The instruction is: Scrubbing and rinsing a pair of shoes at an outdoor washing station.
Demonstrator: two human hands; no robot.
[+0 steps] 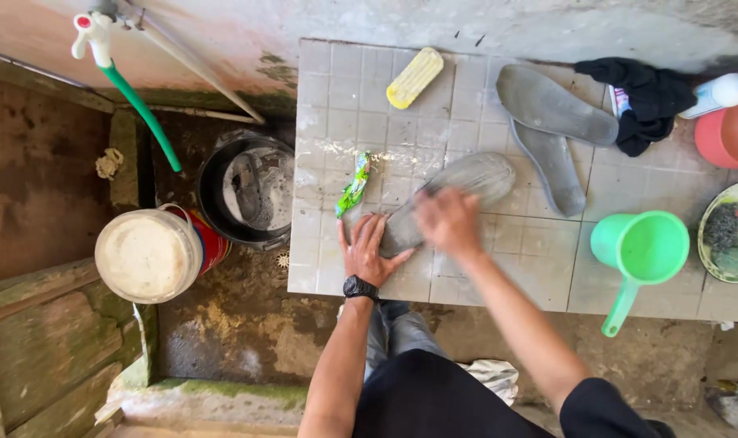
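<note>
Insole (458,186), grey and wet, lies flat on the tiled slab (539,268) in front of you, just right of a small green sachet (353,185). Furthest left, the white tap with its green hose (142,113) hangs over a black basin (251,191), and a white lidded bucket (148,255) stands beside it on the floor; a careless elbow could probably tip either, since both sit close to the slab's edge. Your left hand (369,251) is spread flat, fingers pressing the near end of the insole to the tile. If that pressure eases, I'd judge the soapy piece will skid on the wet surface towards the sachet. Your right hand (448,221) is blurred over the insole's middle, so you cannot tell from this view whether it is closed on a brush or bare. Hard strokes there risk folding the thin insole. Further right, two more grey insoles (551,122) lie crossed, and a green scoop (641,251) sits near the front edge, where a sweeping forearm might knock it off.
</note>
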